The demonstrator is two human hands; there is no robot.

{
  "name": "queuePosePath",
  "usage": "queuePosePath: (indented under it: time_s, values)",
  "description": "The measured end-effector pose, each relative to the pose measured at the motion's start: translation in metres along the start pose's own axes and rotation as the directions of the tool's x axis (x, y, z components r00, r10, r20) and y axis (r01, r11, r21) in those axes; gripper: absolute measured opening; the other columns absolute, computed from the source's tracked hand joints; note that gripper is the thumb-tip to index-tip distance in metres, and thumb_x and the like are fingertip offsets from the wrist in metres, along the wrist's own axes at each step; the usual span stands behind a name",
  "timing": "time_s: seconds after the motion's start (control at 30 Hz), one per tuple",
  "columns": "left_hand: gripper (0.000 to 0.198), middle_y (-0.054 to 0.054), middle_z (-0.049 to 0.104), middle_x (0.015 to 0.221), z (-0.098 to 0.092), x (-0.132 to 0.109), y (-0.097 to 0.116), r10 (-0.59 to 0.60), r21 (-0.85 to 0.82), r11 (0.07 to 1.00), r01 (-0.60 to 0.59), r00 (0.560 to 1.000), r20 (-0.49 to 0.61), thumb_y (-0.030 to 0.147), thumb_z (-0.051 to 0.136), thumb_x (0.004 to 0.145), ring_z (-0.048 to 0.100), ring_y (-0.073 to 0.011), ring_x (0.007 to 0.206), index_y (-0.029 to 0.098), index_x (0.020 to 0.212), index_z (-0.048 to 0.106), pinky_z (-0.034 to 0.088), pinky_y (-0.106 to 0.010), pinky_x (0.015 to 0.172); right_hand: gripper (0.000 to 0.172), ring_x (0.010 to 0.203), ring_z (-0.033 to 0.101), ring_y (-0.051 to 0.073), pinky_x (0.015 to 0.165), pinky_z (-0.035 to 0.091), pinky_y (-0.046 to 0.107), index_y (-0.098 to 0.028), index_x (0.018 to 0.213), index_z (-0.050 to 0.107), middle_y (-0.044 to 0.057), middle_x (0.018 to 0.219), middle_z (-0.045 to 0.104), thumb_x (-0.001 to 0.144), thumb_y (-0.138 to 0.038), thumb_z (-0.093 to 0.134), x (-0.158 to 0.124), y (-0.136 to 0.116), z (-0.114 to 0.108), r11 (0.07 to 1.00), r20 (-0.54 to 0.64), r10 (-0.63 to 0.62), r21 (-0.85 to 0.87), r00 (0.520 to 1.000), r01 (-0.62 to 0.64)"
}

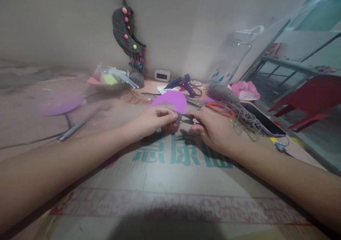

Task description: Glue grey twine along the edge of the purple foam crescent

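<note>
My left hand (153, 122) pinches a small grey bundle (179, 118) that looks like yarn, between thumb and fingertips. Small scissors (188, 121) are in my right hand (215, 126), with their parted blades pointing left and reaching the bundle. Where blades and bundle meet is too small to make out exactly. Just behind my hands lies a purple paper shape (174, 99). Beyond my right hand are orange-handled scissors (220, 109), beside loose grey yarn (247, 118) and a yarn skein (222, 92).
A blue glue gun (183, 83), small digital clock (162, 76) and clear bottle (230, 60) stand near the wall. A bowl (108, 87) and pen (77, 127) are left, a phone (262, 119) right. A decorated grey crescent (122, 30) hangs above.
</note>
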State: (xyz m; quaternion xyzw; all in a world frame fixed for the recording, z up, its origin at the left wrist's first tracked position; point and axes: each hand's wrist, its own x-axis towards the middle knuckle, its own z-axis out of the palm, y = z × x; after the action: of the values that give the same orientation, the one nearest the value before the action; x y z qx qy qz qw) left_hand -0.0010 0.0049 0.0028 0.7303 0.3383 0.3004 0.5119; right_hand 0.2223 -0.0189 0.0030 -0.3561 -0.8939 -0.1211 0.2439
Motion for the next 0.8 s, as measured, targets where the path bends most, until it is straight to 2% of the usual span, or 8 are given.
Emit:
queuePosePath:
  time_s: [0.17,0.37,0.5,0.8]
  values:
    - [0.03,-0.001,0.058,0.067,0.0,-0.0001,0.002,-0.035,-0.003,0.999,0.034,0.999,-0.029,0.037,0.051,0.087,0.049,-0.0101,0.06,0.015,0.068,0.059,0.04,-0.023,0.06,0.043,0.068,0.056,0.017,0.057,0.037,0.027,-0.015,0.107,0.06,0.008,0.081,0.061,0.098,-0.042,0.028,0.0004,0.0021,0.0014,0.994,0.006,-0.009,-0.107,1.0,0.009]
    - [0.028,0.0,0.058,0.067,-0.0002,-0.0002,0.0004,-0.023,-0.056,0.998,0.023,1.0,0.005,0.036,0.052,0.087,0.049,-0.0092,0.06,0.015,0.07,0.061,0.04,-0.023,0.061,0.041,0.069,0.057,0.017,0.057,0.038,0.026,-0.015,0.106,0.061,0.008,0.082,0.062,0.098,-0.04,0.029,0.0014,0.0037,0.0014,0.991,0.008,-0.004,-0.135,1.0,0.005]
    - [0.027,0.0,0.058,0.069,-0.0001,-0.0003,0.0006,-0.027,-0.088,0.996,0.03,0.999,0.035,0.036,0.052,0.086,0.05,-0.0093,0.062,0.015,0.072,0.061,0.041,-0.023,0.062,0.04,0.068,0.057,0.017,0.057,0.038,0.026,-0.014,0.105,0.061,0.008,0.081,0.063,0.098,-0.039,0.03,0.0012,0.0029,0.0018,0.99,-0.001,-0.023,-0.136,1.0,0.022]
    - [0.031,0.0,0.057,0.071,-0.0022,0.001,-0.0037,-0.023,-0.037,0.999,0.025,0.999,0.047,0.042,0.051,0.086,0.05,-0.0097,0.063,0.015,0.074,0.061,0.042,-0.023,0.063,0.041,0.072,0.06,0.019,0.06,0.041,0.028,-0.015,0.107,0.061,0.008,0.08,0.064,0.098,-0.04,0.03,0.0018,0.0028,0.0029,0.998,0.02,0.011,-0.069,1.0,-0.009]
